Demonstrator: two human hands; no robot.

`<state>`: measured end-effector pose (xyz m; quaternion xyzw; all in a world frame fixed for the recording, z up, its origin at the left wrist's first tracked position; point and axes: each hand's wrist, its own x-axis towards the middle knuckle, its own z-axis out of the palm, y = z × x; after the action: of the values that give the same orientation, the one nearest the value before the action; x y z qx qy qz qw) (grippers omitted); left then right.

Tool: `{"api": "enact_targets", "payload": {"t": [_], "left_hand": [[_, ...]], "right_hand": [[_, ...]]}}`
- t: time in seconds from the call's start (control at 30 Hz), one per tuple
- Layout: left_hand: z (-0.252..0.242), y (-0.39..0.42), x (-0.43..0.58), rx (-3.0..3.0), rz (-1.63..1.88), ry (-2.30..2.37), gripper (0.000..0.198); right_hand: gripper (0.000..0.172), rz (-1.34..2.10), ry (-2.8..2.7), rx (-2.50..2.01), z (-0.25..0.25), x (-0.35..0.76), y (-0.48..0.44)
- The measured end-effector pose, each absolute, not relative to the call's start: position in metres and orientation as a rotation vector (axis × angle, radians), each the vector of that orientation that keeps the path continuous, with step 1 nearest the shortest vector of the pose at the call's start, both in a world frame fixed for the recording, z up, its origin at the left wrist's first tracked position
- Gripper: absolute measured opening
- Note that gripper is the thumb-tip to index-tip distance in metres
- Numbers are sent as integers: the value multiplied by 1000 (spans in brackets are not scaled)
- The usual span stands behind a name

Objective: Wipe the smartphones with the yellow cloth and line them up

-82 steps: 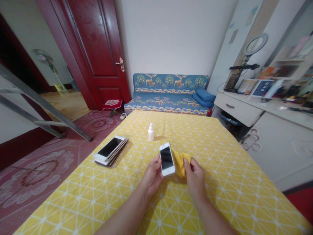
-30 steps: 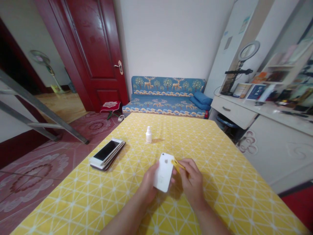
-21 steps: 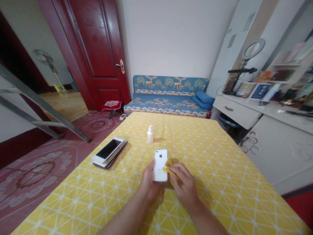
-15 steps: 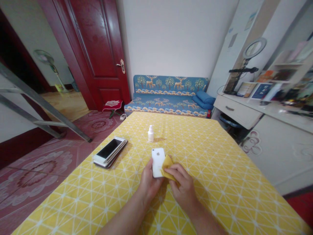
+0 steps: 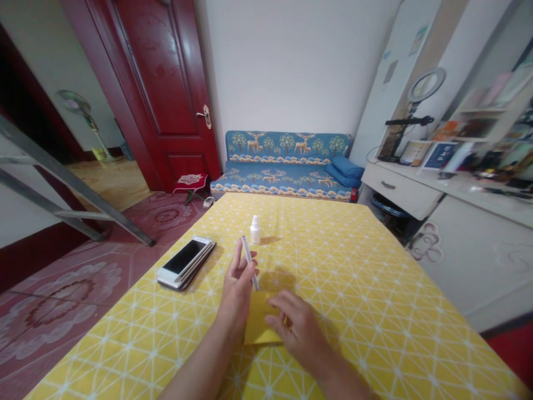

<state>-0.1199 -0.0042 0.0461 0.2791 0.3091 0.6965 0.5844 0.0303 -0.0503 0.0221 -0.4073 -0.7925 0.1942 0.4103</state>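
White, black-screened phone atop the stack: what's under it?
Under the phone: at least one thin pale slab, then a dark slab, on the yellow patterned tablecloth. Only edges show; faces are covered.

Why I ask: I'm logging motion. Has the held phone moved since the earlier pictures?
Yes: the held phone has shifted left and up in view against the bottle, and turned edge-on.

Bottle (image 5: 255,233) on table (image 5: 353,250) behind held phone (image 5: 250,264), phone stack (image 5: 185,263) left

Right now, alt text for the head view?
Left hand holds a phone edge-on above a yellow patterned tablecloth; right hand is at a yellow cloth. A white bottle stands beyond; stacked phones lie to the left.
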Motion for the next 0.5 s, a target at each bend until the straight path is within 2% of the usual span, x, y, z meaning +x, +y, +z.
{"api": "enact_targets", "payload": {"t": [0.13, 0.27, 0.4, 0.5], "left_hand": [[38, -9, -109, 820, 1473, 816, 65], [34, -14, -98, 890, 1367, 845, 64], [27, -12, -95, 878, 1325, 808, 86], [14, -6, -96, 939, 1258, 868, 78]], "right_hand": [[43, 730, -1626, -1081, 5, 28, -44], [37, 938, -1366, -1112, 4, 24, -42], [42, 1021, -1194, -1137, 7, 36, -30], [48, 882, -1181, -1262, 1, 70, -12]]}}
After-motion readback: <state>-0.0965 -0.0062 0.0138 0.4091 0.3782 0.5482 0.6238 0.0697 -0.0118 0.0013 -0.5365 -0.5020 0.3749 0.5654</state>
